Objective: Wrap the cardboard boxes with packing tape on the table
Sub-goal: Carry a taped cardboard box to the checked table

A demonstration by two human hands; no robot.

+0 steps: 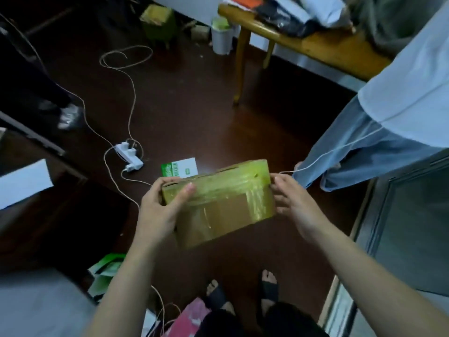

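A cardboard box banded with shiny clear packing tape hangs in the air in front of me, above the dark floor. My left hand grips its left end, thumb across the top face and fingers curled round the far edge. My right hand holds the right end, fingers curled against the side wall. The taped bands run across the top and down the near face. No tape roll is in view.
A wooden table piled with bags stands at the back right. A person in jeans stands close on the right. A power strip with cables and a green-white packet lie on the floor. My sandalled feet are below.
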